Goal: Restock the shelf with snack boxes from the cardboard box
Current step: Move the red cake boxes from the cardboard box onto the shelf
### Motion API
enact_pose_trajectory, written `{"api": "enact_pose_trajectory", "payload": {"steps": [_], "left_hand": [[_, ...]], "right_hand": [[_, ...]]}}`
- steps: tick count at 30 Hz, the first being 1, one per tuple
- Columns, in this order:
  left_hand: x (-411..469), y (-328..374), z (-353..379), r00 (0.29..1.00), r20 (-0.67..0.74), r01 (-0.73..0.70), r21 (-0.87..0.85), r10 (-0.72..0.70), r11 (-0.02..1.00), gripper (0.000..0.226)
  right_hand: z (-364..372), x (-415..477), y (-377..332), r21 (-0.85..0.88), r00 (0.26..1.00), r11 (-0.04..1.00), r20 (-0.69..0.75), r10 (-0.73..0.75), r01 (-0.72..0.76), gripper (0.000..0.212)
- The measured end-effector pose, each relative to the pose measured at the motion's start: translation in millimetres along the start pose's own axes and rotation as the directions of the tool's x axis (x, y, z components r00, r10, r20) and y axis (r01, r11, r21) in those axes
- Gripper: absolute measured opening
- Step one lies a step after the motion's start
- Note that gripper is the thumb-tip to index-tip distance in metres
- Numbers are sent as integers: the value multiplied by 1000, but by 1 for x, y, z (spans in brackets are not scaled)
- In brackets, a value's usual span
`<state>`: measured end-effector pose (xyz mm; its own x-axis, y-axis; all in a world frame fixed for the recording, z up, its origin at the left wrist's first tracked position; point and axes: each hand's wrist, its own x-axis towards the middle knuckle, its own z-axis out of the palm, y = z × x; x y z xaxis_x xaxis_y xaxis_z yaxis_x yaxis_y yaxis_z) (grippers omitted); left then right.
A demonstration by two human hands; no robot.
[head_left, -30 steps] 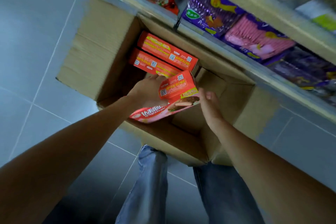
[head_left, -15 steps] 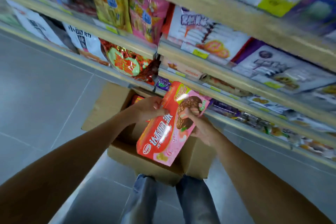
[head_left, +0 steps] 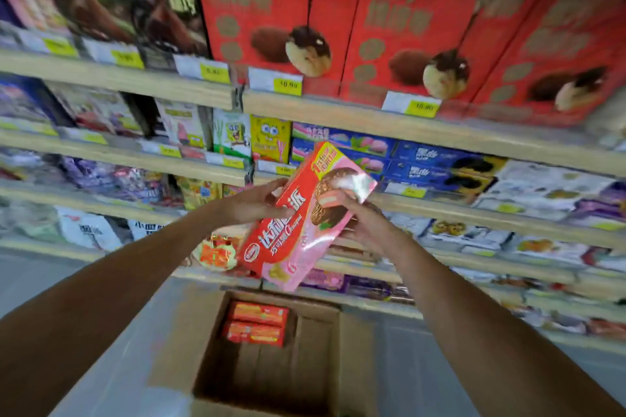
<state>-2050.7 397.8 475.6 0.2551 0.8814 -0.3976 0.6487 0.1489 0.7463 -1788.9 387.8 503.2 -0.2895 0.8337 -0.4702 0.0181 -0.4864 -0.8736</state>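
Item: one snack box [head_left: 305, 213], red and pink with a chocolate pie printed on its face, held in the air in front of the shelf [head_left: 372, 127] and above the cardboard box [head_left: 315, 342]. It touches neither. It is tilted, its long axis rising from lower left to upper right and its printed face turned toward the wearer, probably so the front can be checked and squared before it goes in. Hands, two, both engaged: the left hand [head_left: 257, 203] grips the box's left long edge with the thumb laid across the front, and the right hand [head_left: 366, 223] curls around the right edge near the pie picture. A grip on both sides suits a wide, flat, glossy pack that could twist or slip in one hand. Cardboard box, one, open on the grey floor just below the bottom shelf board. Stock in it: two red packs [head_left: 257, 322], lying side by side against its far wall, with the rest of its floor bare. Top tier: three large red box fronts [head_left: 406, 27], blurred. Destination slot: cannot be told.
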Motion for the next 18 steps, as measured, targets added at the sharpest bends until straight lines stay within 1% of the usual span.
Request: {"api": "enact_pose_trajectory", "payload": {"steps": [2, 3, 4, 5, 6, 7, 9, 11, 14, 15, 16, 18], "left_hand": [[-17, 48, -26, 999, 0, -44, -4, 44, 999, 99], [-30, 76, -41, 997, 1, -74, 48, 74, 996, 97], [-46, 103, -49, 993, 2, -115, 73, 115, 991, 89], [-57, 127, -61, 986, 14, -168, 80, 167, 983, 75], [-69, 147, -70, 980, 52, -197, 74, 193, 978, 63], [-77, 167, -80, 972, 35, -235, 95, 232, 967, 55], [-90, 208, -96, 954, 8, -298, 126, 300, 946, 51], [-99, 243, -106, 931, -28, -357, 136, 364, 924, 51], [-110, 298, -117, 879, -109, -435, 212, 464, 875, 59], [-113, 313, -120, 864, -144, -440, 252, 483, 862, 61], [-117, 329, -123, 847, -171, -448, 282, 504, 848, 66], [-119, 353, -130, 838, -194, -437, 323, 510, 840, 84]], "right_hand": [[-1, -19, -40, -57, 998, 997, 15, -55, 56, 37], [-3, -31, -63, -76, 994, 992, 21, -103, 104, 34], [-5, -42, -82, -80, 988, 985, 18, -151, 152, 25], [-8, -54, -104, -68, 975, 972, -3, -224, 223, 16], [-11, -62, -120, -59, 955, 954, -40, -295, 293, 13], [-13, -71, -137, -49, 929, 932, -76, -361, 358, 15], [-12, -88, -168, -35, 871, 883, -148, -468, 468, 20], [-10, -104, -194, 12, 813, 830, -214, -542, 557, 32], [-11, -128, -231, 87, 737, 756, -320, -595, 649, 71], [-15, -132, -242, 108, 715, 731, -348, -607, 673, 79], [-18, -138, -253, 137, 684, 691, -370, -629, 710, 75], [-26, -146, -272, 197, 628, 609, -420, -656, 768, 47]]}}
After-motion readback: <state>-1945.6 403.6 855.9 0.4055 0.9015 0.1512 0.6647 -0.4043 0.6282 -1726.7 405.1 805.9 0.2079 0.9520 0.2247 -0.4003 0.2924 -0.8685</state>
